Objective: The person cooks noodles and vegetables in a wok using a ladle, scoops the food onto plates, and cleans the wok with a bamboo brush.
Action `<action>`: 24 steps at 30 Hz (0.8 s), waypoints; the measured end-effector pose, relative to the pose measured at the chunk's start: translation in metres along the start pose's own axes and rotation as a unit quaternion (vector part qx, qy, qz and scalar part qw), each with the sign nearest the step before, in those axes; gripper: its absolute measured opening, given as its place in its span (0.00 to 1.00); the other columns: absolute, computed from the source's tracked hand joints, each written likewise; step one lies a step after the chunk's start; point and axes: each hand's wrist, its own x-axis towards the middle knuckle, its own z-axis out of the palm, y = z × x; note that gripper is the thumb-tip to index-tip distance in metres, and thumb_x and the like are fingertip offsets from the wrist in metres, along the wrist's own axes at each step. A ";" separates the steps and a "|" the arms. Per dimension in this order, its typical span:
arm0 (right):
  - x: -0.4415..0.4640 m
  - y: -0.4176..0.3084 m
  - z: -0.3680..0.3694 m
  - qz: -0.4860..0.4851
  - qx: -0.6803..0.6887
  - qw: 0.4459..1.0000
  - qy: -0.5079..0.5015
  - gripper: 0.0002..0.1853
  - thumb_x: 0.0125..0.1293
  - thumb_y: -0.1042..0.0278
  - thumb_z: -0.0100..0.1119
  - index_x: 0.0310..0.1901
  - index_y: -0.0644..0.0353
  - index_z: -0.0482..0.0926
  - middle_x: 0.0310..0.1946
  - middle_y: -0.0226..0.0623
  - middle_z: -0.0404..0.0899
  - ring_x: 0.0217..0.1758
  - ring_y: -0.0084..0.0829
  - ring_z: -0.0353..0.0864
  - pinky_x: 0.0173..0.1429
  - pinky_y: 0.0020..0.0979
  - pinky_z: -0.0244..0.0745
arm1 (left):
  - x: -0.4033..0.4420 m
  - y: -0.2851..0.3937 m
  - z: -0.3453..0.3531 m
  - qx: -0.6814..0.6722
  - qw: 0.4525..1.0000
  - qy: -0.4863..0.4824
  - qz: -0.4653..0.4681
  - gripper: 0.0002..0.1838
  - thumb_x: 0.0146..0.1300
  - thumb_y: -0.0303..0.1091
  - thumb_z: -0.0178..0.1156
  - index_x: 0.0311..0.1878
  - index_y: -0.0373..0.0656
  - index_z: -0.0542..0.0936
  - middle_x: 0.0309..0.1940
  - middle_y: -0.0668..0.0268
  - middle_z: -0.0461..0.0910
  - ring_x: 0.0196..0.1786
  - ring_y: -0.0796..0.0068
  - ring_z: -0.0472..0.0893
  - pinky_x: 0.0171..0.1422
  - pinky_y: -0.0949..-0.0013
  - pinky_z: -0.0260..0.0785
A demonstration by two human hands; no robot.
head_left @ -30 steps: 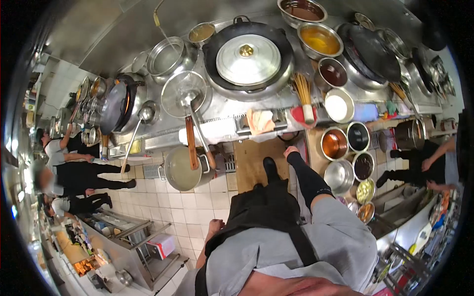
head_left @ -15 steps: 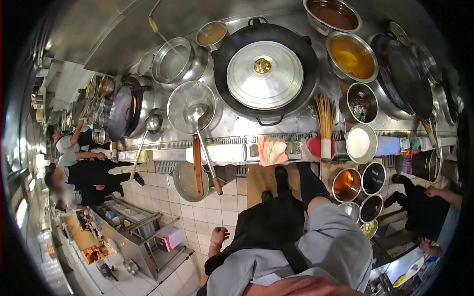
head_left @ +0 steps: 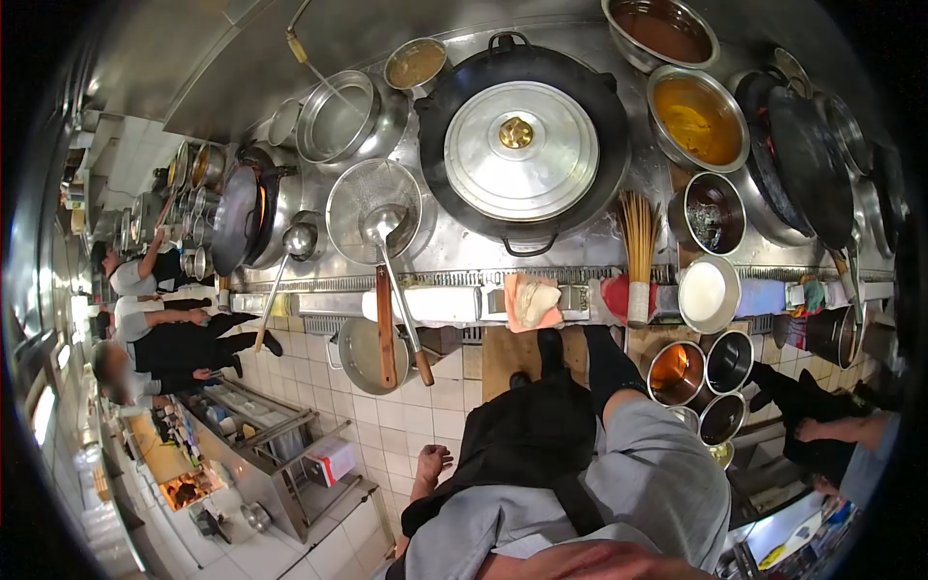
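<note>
My left hand (head_left: 434, 463) hangs low beside my black apron (head_left: 530, 425), over the tiled floor. Its fingers are loosely bent and slightly apart, with nothing visible in them. My right arm, in a grey sleeve (head_left: 657, 440) and a dark lower covering (head_left: 611, 365), reaches toward the stove edge; its hand is hidden there. In front of me a large black wok (head_left: 619, 155) carries a silver lid (head_left: 522, 179) with a brass knob. Left of it, a ladle (head_left: 386, 224) lies in a mesh strainer (head_left: 353, 198), handles pointing toward me. A bamboo brush (head_left: 638, 251) stands at right.
Bowls of amber liquid (head_left: 698, 114) and reddish-brown liquid (head_left: 667, 29) stand at the back right. A white-filled container (head_left: 709, 288) sits on the front edge near a folded cloth (head_left: 533, 302). Co-workers stand at left (head_left: 169, 338) and right (head_left: 855, 430). A pot (head_left: 370, 358) is below the ledge.
The view has shifted slightly. The co-worker at right has leaned closer with an arm farther left, and co-workers at left have changed posture. My left hand stays low by the apron.
</note>
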 end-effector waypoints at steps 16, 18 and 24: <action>-0.004 0.010 -0.006 0.001 0.006 1.000 -0.003 0.21 0.75 0.49 0.49 0.51 0.58 0.80 0.48 0.42 0.77 0.52 0.35 0.75 0.53 0.41 0.71 | 0.003 -0.006 0.005 0.005 1.000 -0.015 -0.012 0.13 0.70 0.33 0.59 0.52 0.34 0.73 0.41 0.53 0.82 0.40 0.59 0.87 0.38 0.61 0.83; -0.004 0.009 -0.008 0.000 0.007 1.000 -0.005 0.21 0.75 0.49 0.49 0.51 0.58 0.80 0.47 0.41 0.77 0.51 0.35 0.76 0.52 0.40 0.71 | 0.001 -0.006 0.006 0.004 1.000 -0.011 -0.012 0.13 0.70 0.32 0.59 0.52 0.34 0.73 0.41 0.53 0.82 0.39 0.59 0.87 0.37 0.62 0.83; -0.004 0.010 -0.011 -0.006 0.004 1.000 -0.008 0.21 0.75 0.48 0.50 0.50 0.58 0.80 0.45 0.40 0.76 0.49 0.34 0.76 0.50 0.39 0.71 | 0.000 -0.002 0.012 0.006 1.000 -0.003 0.003 0.13 0.70 0.32 0.59 0.51 0.34 0.74 0.40 0.54 0.83 0.38 0.60 0.87 0.37 0.62 0.82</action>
